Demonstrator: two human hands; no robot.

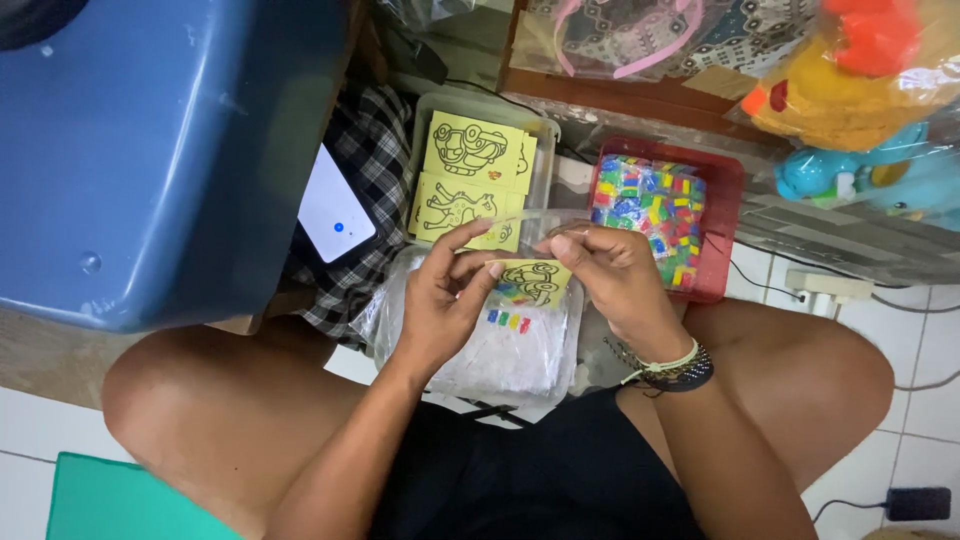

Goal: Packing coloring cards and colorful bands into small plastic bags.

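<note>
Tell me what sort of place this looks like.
Probably a home or small shop floor used for packing toy craft kits. The person sits on white tiles beside a clear tub of yellow picture cards, a red tray of coloured packets and bagged plush toys.

Yellow card [535, 280] partly covered by fingers of both hands; its drawing too small to be made out. Blue tub [150, 150] left of card cut off by top and left edges. Plush toys [860, 90] upper right cut by edge, blurred behind plastic.
</note>
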